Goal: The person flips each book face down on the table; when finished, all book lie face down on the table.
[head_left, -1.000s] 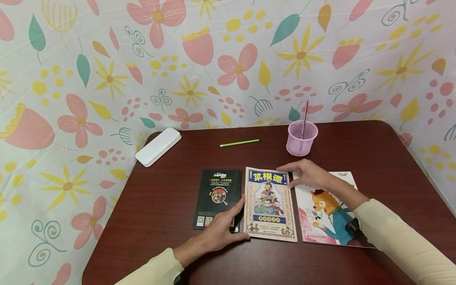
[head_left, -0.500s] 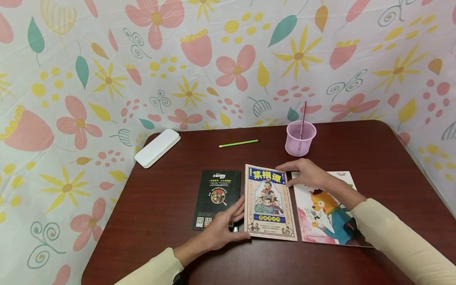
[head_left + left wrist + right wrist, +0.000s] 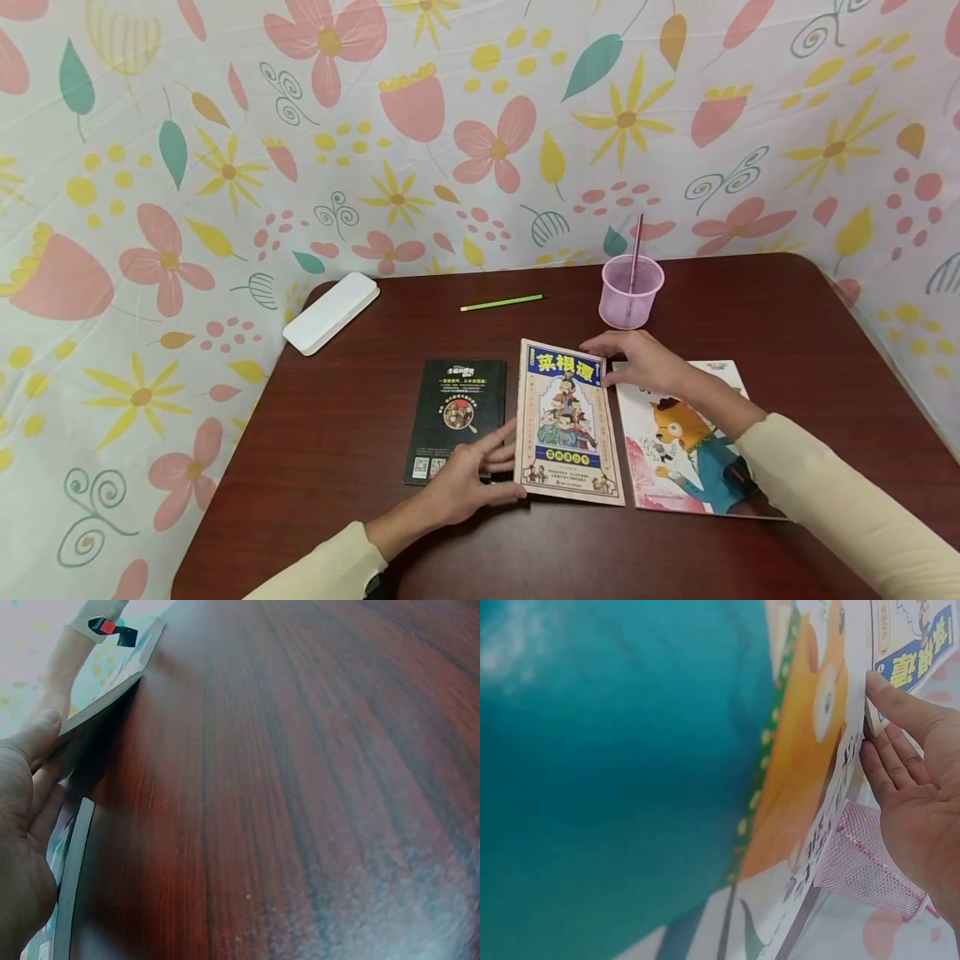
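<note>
A beige book (image 3: 567, 433) with a blue title band and cartoon figures lies in the middle of the head view, its left side raised off the table. My left hand (image 3: 467, 481) grips its lower left edge, thumb at the edge and fingers underneath; the left wrist view shows the thumb (image 3: 41, 733) against the book's edge. At the upper right corner my right hand (image 3: 643, 364) holds the book between thumb and fingers, which the right wrist view shows from the side. A black book (image 3: 456, 408) lies to the left, partly behind the left hand. A white picture book (image 3: 667, 467) lies under the right forearm.
A white case (image 3: 332, 312) rests at the table's back left. Farther right lie a green pencil (image 3: 502, 302) and a pink mesh cup (image 3: 628, 300) with one pencil standing in it. A flowered cloth (image 3: 420, 167) hangs behind the dark table (image 3: 315, 467).
The beige book's left side and top have risen and tilted up from the table. My left fingers have slid farther under its edge; the right hand stays at its corner.
</note>
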`<state>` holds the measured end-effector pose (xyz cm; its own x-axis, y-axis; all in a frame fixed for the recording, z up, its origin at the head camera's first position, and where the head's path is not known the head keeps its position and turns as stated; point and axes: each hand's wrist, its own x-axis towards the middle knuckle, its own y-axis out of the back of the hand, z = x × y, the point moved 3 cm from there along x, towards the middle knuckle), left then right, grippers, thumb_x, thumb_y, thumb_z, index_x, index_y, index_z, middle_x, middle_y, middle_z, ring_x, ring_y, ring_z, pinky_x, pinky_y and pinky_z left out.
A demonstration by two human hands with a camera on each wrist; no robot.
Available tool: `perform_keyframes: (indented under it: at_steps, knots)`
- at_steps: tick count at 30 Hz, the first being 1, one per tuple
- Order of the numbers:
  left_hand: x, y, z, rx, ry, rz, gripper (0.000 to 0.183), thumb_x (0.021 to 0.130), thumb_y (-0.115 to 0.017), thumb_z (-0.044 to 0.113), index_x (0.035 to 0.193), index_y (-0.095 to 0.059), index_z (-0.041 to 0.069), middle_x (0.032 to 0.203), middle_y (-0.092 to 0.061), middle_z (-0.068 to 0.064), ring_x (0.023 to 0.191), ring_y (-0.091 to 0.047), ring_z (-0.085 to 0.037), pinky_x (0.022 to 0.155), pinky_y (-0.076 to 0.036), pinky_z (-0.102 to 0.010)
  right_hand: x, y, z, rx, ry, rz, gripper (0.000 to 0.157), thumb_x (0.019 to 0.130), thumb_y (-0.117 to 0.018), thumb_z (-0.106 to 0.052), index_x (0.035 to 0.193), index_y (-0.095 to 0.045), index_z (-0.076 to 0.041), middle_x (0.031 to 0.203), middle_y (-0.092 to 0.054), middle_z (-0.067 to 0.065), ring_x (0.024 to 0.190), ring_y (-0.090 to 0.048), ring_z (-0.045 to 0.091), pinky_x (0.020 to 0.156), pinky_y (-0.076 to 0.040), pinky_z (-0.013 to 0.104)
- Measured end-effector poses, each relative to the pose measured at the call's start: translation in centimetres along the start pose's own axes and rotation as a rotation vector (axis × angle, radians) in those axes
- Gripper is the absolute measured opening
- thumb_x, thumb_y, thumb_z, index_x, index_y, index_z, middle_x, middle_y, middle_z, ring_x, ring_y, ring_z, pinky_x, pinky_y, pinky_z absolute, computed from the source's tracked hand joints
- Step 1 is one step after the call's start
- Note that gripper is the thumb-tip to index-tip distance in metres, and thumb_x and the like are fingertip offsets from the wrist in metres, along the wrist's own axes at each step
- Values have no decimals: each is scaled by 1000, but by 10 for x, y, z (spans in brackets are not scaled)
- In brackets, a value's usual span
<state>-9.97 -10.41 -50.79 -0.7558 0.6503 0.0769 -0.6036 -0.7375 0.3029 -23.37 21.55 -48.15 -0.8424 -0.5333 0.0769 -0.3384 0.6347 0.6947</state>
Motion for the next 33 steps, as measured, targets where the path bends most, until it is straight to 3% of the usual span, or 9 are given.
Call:
perform_keyframes:
  at_steps: [5,8,12,19,24,28,33]
  knots:
    - [-1,2,1,36,5,6,88,93,-82,12,166,-33,10,142,-64,-11,116,-72,-15,97,-56,-28,2,4,-4,-28,-1,13,50,88,-84,5,136,-69,3,122,-74,15,112,-70,35,93,-58,55]
    - [-1,5,1,55,-23,16,81,94,-81,11,163,-39,4,138,-66,-15,116,-72,-17,93,-59,-29,2,8,-6,-25,11,17,45,89,-83,5,133,-71,2,120,-75,14,110,-72,34,92,-59,54]
    - [-2,9,0,43,-69,41,71,95,-79,7,157,-46,-3,131,-70,-19,110,-74,-17,87,-61,-31,3,12,-7,-10,25,34,40,89,-84,4,127,-75,-1,116,-77,11,106,-74,32,92,-60,53]
    - [-2,17,1,-17,-70,89,59,98,-75,3,152,-54,-2,127,-72,-20,95,-79,-17,78,-64,-35,6,22,-10,22,34,83,32,91,-80,6,122,-78,0,112,-78,13,96,-76,28,81,-63,40]
    - [-1,24,3,-53,-105,110,53,99,-71,-1,149,-54,-9,127,-71,-26,98,-79,-23,78,-64,-37,6,32,-16,-20,29,129,28,92,-81,3,119,-80,-2,111,-78,12,97,-71,27,80,-60,36]
    - [0,30,5,-54,-141,134,48,101,-68,-2,148,-56,-8,126,-71,-27,98,-79,-26,79,-64,-38,8,40,-21,-13,32,159,26,92,-80,4,117,-81,-4,111,-78,9,103,-70,28,86,-59,37]
    - [0,37,10,-35,-160,198,45,103,-65,-2,148,-57,-5,125,-72,-26,98,-79,-27,79,-64,-38,11,47,-25,22,22,176,21,96,-77,1,115,-81,-6,107,-79,6,101,-70,25,87,-55,24]
